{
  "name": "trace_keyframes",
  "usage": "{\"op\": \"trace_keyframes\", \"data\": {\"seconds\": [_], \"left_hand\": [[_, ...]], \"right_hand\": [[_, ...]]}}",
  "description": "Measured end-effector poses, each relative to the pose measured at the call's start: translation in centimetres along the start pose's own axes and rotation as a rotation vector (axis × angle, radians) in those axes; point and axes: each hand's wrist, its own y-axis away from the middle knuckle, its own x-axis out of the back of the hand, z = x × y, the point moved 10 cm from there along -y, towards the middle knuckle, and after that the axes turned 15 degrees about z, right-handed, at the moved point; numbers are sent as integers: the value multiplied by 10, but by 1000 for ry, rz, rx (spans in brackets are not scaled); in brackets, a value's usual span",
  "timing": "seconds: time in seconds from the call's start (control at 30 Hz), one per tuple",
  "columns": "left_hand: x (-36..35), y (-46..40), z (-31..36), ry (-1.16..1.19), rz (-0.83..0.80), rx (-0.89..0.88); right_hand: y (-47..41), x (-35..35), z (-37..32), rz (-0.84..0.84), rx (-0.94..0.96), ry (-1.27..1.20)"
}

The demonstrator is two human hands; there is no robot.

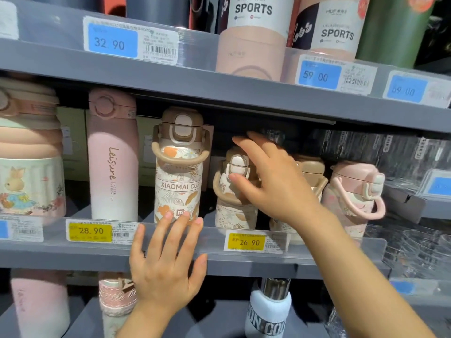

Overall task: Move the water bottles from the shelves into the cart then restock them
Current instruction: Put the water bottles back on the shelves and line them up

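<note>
So the person's standing right up against a grey store shelf packed with water bottles. Their right hand is reaching into the middle shelf with fingers spread wide, thumb sitting on the pale lid flap of a small leaf-print bottle, the other fingers fanned up over and behind it. Can't really tell if it's actually got a grip or is just touching, it looks loose and open to me. The left hand is flat with straight fingers, fingertips at the clear front lip of that same shelf, just below the taller XIAOMAI CUP bottle, holding nothing.

Left of that one stands a tall pink Leisure bottle, upright, and further left a chunky bunny-print bottle. To the right of the reaching hand there's a pink bottle with a loop strap. Yellow price tags reading 28.90 and 26.90 sit on the shelf edge. Up top, pink SPORTS bottles.
</note>
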Motion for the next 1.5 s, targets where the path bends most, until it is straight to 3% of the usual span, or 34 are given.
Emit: {"op": "trace_keyframes", "data": {"seconds": [0.07, 0.13, 0.23, 0.33, 0.47, 0.67, 0.87, 1.0, 1.1, 1.17, 1.3, 1.5], "left_hand": [[-1, 0, 0, 2, -5, 5], [0, -1, 0, 3, 1, 9], [1, -1, 0, 18, -7, 23], [0, -1, 1, 25, -22, 26], [0, 0, 0, 38, -43, 28], [-1, 2, -1, 40, -56, 33], [0, 1, -1, 38, -37, 27], [1, 2, -1, 44, -28, 19], [0, 2, 0, 37, -17, 7], [0, 2, 0, 38, -15, 5], [1, 3, -1, 42, -4, 5], [1, 1, 1, 37, -4, 4]], "right_hand": [[21, 14, -7, 251, -50, -53], [43, 13, -9, 386, -170, -53], [56, -14, -8, 336, -395, -21], [53, -25, -10, 323, -485, 60], [49, -28, -4, 315, -495, 82], [47, -30, 13, 264, -453, -192], [58, -21, -1, 224, -363, -134], [86, 21, -17, 411, -256, 15], [88, 62, 18, 545, -346, 139], [72, 73, 47, 475, -374, 268], [39, 45, 68, 102, -212, 448], [28, 32, 71, -57, -70, 459]]}}
